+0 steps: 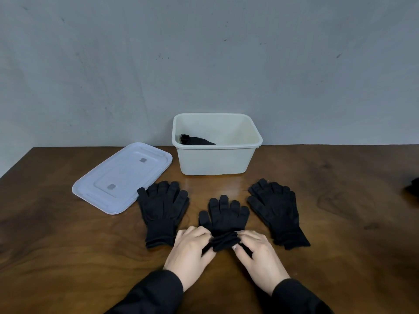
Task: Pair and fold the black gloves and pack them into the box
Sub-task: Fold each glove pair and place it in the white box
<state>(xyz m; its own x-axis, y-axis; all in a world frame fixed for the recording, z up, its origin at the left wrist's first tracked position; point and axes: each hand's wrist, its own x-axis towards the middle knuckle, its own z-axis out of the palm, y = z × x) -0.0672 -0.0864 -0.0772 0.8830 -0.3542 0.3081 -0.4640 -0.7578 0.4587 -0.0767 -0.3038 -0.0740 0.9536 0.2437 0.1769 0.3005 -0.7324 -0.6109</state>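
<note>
On the wooden tabletop (68,245), the left hand (190,252) and right hand (258,257) pinch the bunched cuff of the middle gloves (224,217). Two more glove pairs (162,211) (277,211) flank it. Behind, the white box (215,159) holds a folded pair (196,140), its lid (122,177) alongside.

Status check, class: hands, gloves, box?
Both hands pinch middle pair's cuff. Two pairs wait beside. One bundle in box. Nothing blocking.

gloves (226,214): you see matt black knit cloth
box (215,159): smooth cream plastic
lid (122,177): pale plastic
table (68,245): glossy wood
</note>
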